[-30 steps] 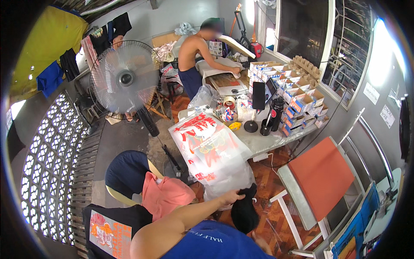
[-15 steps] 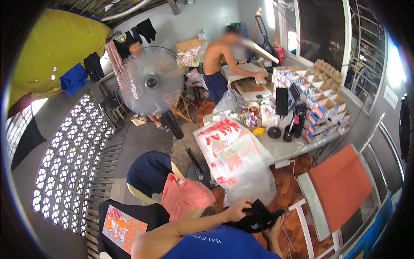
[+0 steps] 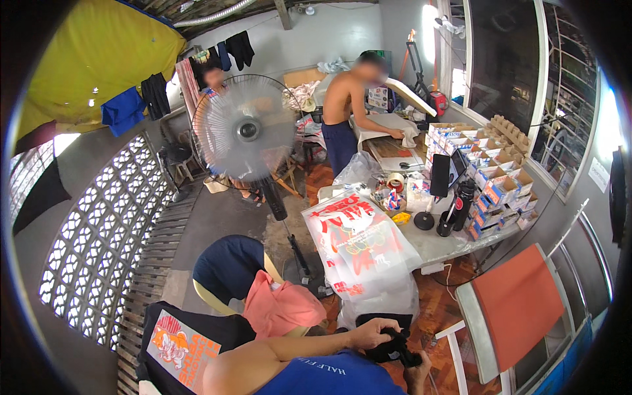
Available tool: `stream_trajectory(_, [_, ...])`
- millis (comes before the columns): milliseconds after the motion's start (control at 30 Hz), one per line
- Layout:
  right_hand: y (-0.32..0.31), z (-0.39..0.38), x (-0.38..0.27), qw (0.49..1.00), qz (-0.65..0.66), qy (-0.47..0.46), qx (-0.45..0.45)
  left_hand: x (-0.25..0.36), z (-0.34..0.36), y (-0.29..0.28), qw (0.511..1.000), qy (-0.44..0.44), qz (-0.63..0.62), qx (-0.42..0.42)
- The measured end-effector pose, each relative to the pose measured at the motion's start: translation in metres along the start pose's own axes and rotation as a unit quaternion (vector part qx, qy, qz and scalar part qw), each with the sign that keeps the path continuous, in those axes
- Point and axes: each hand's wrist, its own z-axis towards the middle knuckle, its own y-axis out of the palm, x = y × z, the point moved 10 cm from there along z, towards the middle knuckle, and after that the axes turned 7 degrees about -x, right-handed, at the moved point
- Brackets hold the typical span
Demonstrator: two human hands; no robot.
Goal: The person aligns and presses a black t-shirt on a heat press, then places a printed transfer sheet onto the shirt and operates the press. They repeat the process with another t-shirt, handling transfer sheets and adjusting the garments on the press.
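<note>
Black cloth (image 3: 395, 347), bunched and dark enough to hide its own folds, is the thing most open to trouble. One risk is a lost edge: with so much fabric gathered into a small wad, a layer could slide out from between the fingers if either side loosens, and the loose part could drop to the tiled floor (image 3: 431, 299). A second is snagging, since the white frame (image 3: 454, 362) beneath the red-orange board (image 3: 517, 303) stands near on the right, and a wide sweep that way could knock or catch. A third is the printed sheets (image 3: 362, 240), which overhang the tabletop (image 3: 444, 240) just beyond the hands; a forward jerk could drag them off, and a draught from the fan (image 3: 247, 130), whose blades look blurred with spin, could lift them.

As for placement, the cloth lies low in front of the blue shirt (image 3: 309, 375), between both hands. The left grip (image 3: 368, 334) is clenched over its near left side, with fabric showing beyond the knuckles. The right grip (image 3: 417, 372) appears to pinch its right end, though the fingertips are partly hidden. Cloth spans the gap between them, crumpled rather than flat.
</note>
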Motion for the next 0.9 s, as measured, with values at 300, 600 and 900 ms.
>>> stream_trajectory(300, [-0.041, -0.005, -0.047, 0.875, 0.477, 0.061, 0.062, 0.022, 0.0, -0.067, 0.972, 0.055, 0.202, 0.102])
stream_trajectory(600, [-0.116, 0.027, -0.118, 0.98, 0.177, -0.024, 0.083, 0.084, -0.027, -0.092, 0.967, 0.044, 0.236, 0.087])
stream_trajectory(900, [-0.083, 0.029, -0.126, 0.977, 0.16, 0.1, -0.102, 0.086, -0.075, -0.143, 0.897, 0.014, 0.39, 0.209])
